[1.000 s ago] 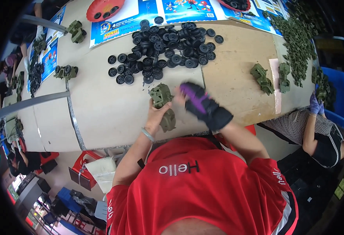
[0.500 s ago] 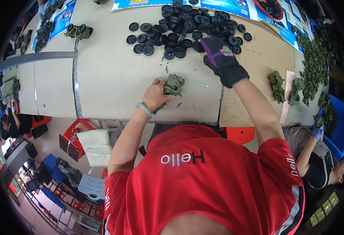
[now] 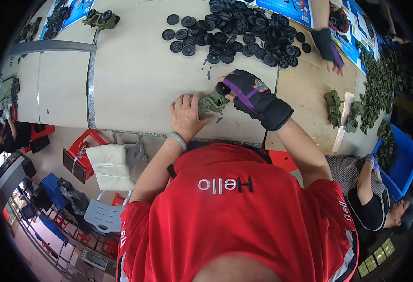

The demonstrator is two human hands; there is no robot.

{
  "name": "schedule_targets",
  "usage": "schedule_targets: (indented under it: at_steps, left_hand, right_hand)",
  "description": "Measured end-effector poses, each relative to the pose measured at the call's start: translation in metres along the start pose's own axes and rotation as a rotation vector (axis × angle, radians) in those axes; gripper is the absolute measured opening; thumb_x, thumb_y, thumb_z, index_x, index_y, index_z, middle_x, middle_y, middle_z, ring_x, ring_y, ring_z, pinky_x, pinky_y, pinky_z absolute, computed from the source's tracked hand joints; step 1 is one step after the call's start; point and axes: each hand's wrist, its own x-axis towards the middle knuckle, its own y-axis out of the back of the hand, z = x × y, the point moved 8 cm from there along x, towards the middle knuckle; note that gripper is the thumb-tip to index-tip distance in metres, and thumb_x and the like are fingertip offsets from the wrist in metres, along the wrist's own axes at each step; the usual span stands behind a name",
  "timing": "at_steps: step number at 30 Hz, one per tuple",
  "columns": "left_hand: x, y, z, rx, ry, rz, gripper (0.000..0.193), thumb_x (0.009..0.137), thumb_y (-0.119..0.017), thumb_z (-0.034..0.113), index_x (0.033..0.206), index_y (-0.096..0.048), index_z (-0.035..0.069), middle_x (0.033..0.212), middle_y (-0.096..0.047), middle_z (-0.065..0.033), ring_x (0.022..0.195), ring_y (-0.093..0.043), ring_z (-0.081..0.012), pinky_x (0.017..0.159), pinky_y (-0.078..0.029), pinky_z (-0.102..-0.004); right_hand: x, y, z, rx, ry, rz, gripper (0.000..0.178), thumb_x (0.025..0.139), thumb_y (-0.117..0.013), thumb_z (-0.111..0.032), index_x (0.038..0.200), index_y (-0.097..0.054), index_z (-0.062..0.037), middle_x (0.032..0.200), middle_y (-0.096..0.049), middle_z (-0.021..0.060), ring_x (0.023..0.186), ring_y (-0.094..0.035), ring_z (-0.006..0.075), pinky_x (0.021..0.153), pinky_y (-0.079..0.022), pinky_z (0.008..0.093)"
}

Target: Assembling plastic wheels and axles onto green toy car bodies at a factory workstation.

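Wheel (image 3: 223, 88) now at green vehicle (image 3: 211, 104)

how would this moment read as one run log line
left hand: holding green toy vehicle; right hand: gloved, holding black wheel close by vehicle; wheel pile: on table beyond hands; other person's hand: right of pile

Pale floor (image 3: 56, 162) beside a broad table (image 3: 63, 94)

A red chair (image 3: 80, 142), a cream-padded chair (image 3: 109, 160) and a grey plastic chair (image 3: 104, 215) stand at left, a red seat (image 3: 110, 246) near them. Greenish window panes (image 3: 380, 255) show at lower right.
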Motion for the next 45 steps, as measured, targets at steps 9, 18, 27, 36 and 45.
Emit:
schedule_targets:
  at_steps: [9,18,27,36,45]
  left_hand:
    - [0.007,-0.016,-0.007,-0.015,-0.095,-0.036,0.068,0.070,-0.090,0.026,0.132,-0.063,0.014,0.123,-0.063,-0.0083,0.123,-0.059,-0.0308,0.097,-0.052,-0.0501]
    - [0.010,-0.022,-0.001,0.003,-0.255,-0.030,0.052,0.067,-0.089,0.022,0.112,-0.066,0.014,0.114,-0.063,-0.0046,0.114,-0.061,-0.0297,0.090,-0.053,-0.0488]
    - [0.008,-0.027,0.001,0.072,-0.300,0.001,0.050,0.071,-0.087,0.026,0.114,-0.066,0.013,0.116,-0.063,-0.0067,0.119,-0.060,-0.0310,0.093,-0.052,-0.0484]
    - [0.004,-0.028,0.002,0.069,-0.316,-0.019,0.057,0.071,-0.086,0.029,0.121,-0.066,0.009,0.123,-0.064,-0.0077,0.126,-0.058,-0.0324,0.099,-0.050,-0.0488]
    - [0.010,-0.027,0.006,0.072,-0.346,-0.023,0.060,0.070,-0.088,0.028,0.123,-0.065,0.009,0.123,-0.063,-0.0080,0.125,-0.058,-0.0325,0.099,-0.050,-0.0488]
  right_hand:
    - [0.007,-0.018,-0.021,-0.182,0.000,-0.362,0.034,0.081,-0.082,-0.023,0.107,-0.067,-0.0073,0.103,-0.068,0.0162,0.100,-0.065,0.0400,0.087,-0.052,0.0507]
    - [-0.011,-0.007,-0.022,-0.156,-0.164,-0.096,0.033,0.087,-0.081,-0.030,0.107,-0.069,-0.0080,0.107,-0.070,0.0161,0.106,-0.066,0.0390,0.091,-0.053,0.0489]
    - [0.003,-0.067,0.008,0.025,-0.238,0.095,0.025,0.088,-0.066,-0.022,0.108,-0.067,-0.0068,0.100,-0.070,0.0201,0.099,-0.066,0.0428,0.085,-0.053,0.0506]
    - [0.023,-0.085,-0.011,-0.190,0.078,-0.242,0.031,0.084,-0.073,-0.026,0.107,-0.067,-0.0064,0.100,-0.070,0.0166,0.097,-0.067,0.0398,0.086,-0.053,0.0507]
    - [0.029,-0.075,-0.004,-0.146,-0.010,-0.233,0.029,0.082,-0.071,-0.019,0.107,-0.066,-0.0051,0.101,-0.068,0.0193,0.097,-0.066,0.0415,0.085,-0.053,0.0516]
